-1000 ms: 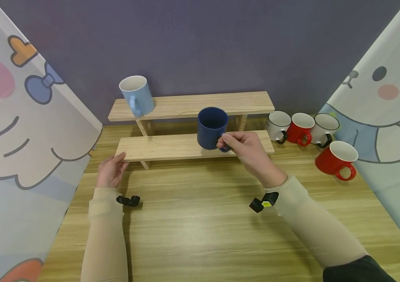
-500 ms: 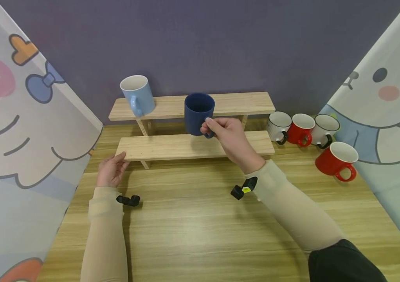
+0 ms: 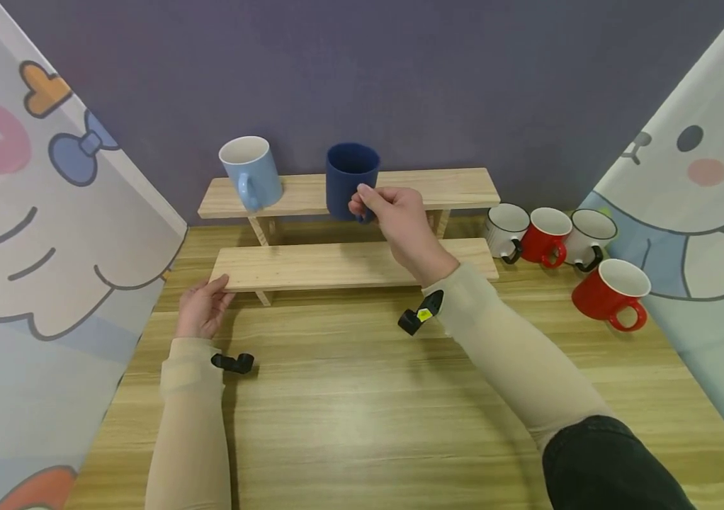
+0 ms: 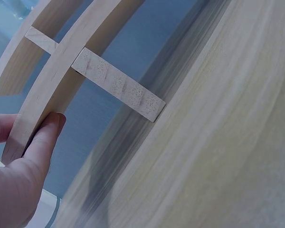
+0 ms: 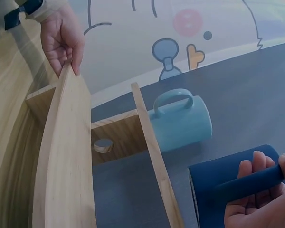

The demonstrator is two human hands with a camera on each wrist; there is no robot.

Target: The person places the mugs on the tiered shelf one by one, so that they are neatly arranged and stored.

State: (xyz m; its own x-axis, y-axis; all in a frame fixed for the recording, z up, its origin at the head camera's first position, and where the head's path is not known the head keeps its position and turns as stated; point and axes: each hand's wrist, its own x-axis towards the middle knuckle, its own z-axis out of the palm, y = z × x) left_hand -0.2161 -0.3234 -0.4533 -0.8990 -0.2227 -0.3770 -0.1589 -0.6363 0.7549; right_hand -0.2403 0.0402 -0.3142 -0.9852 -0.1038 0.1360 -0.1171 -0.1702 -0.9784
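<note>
My left hand (image 3: pixel 201 309) grips the left end of the lower board of a two-tier wooden rack (image 3: pixel 311 266). In the left wrist view its thumb (image 4: pixel 43 142) lies along the board's underside. With my right hand (image 3: pixel 403 225) I hold a navy blue mug (image 3: pixel 343 185) upright by its handle, at the upper board. The right wrist view shows a narrow gap between the navy mug (image 5: pixel 213 178) and the upper board (image 5: pixel 154 147). On that board's left end stands a light blue mug (image 3: pixel 258 178), handle toward the front.
Right of the rack, on the wooden table (image 3: pixel 336 418), stand a white mug (image 3: pixel 504 230), a red mug (image 3: pixel 543 234) and another white mug (image 3: pixel 588 237). Nearer lies a tilted red mug (image 3: pixel 607 294). A dark grey wall (image 3: pixel 400 85) rises behind.
My right hand has carried the navy mug up, back and slightly left, from above the lower board to the upper board. The left hand has stayed on the lower board's end.
</note>
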